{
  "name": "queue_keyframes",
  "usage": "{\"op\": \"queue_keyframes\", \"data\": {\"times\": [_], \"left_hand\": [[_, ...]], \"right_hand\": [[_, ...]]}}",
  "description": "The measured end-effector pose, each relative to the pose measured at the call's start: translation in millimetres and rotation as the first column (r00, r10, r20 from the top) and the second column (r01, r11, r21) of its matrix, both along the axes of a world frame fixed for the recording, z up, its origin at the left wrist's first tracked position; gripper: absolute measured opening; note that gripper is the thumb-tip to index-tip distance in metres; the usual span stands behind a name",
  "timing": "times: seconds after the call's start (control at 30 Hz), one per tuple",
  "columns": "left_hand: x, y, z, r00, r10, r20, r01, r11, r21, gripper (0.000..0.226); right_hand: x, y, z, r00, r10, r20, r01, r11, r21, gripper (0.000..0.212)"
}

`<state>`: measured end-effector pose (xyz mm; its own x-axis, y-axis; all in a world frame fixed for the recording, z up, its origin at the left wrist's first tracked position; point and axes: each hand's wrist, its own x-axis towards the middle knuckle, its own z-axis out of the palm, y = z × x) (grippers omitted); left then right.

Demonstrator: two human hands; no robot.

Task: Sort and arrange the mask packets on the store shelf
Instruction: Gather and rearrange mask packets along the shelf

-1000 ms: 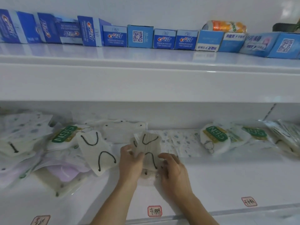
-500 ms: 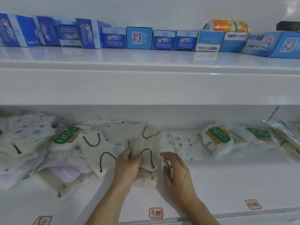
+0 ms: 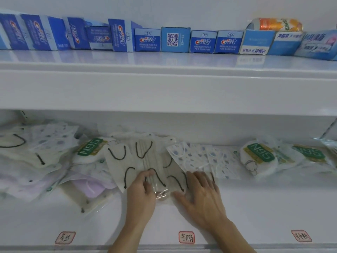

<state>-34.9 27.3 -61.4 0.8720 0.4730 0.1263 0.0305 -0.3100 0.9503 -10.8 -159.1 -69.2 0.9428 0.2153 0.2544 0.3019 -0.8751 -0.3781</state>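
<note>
- The step in hand looks like gathering the beige mask packets [image 3: 145,161] with black ear loops into one group at the middle of the lower shelf [image 3: 255,207].
- The left hand [image 3: 141,196] holds the near edge of one beige packet, its fingers [image 3: 148,177] curled over the top of it and seemingly pinching it.
- The right hand [image 3: 200,196] lies flat beside it, fingers spread and pressing on the neighbouring packet and the shelf.
- Printed white packets [image 3: 204,159] lie just to the right, N95 packets [image 3: 259,157] further right, and another N95 packet [image 3: 89,148] to the left.
- A mixed heap [image 3: 36,161] at the left remains unsorted, so the task seems well short of done.
- Next, the beige packets likely need squaring into an even stack, edges aligned, without dragging the printed ones along.
</note>
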Motion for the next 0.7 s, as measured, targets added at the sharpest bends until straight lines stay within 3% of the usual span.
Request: {"op": "queue_keyframes", "data": {"times": [0.1,0.17,0.27,0.43,0.6,0.67,0.7], "left_hand": [[1.5,-1.2,0.1,1.000,0.014,0.007,-0.014,0.999,0.052,0.050],[1.1,-1.8,2.4,0.999,0.034,0.021,-0.034,0.999,0.035,0.048],[-0.9,-3.1,6.0,0.998,0.049,0.033,-0.045,0.993,-0.112,0.044],[0.1,3.9,3.1,0.983,0.175,0.046,-0.158,0.955,-0.250,0.043],[-1.8,0.4,3.7,0.994,0.087,0.063,-0.078,0.987,-0.137,0.030],[-1.3,-1.9,1.9,0.998,-0.003,0.062,0.004,1.000,-0.018,0.024],[-1.4,-3.1,2.1,0.998,-0.029,0.058,0.026,0.999,0.038,0.033]], "right_hand": [[5.7,18.9,10.7,0.986,-0.130,-0.103,0.128,0.992,-0.020,0.088],[5.9,32.2,10.4,0.979,-0.183,-0.088,0.184,0.983,0.000,0.075],[3.0,36.0,2.5,0.969,-0.246,0.013,0.239,0.952,0.190,0.049],[5.5,25.3,3.4,0.966,-0.259,0.019,0.231,0.891,0.391,0.040],[2.3,19.7,16.3,0.954,-0.281,-0.106,0.269,0.643,0.717,0.023],[-0.6,18.2,17.3,0.953,-0.295,-0.064,0.242,0.617,0.749,0.021],[-1.2,17.7,17.4,0.952,-0.305,-0.040,0.227,0.608,0.761,0.022]]}}
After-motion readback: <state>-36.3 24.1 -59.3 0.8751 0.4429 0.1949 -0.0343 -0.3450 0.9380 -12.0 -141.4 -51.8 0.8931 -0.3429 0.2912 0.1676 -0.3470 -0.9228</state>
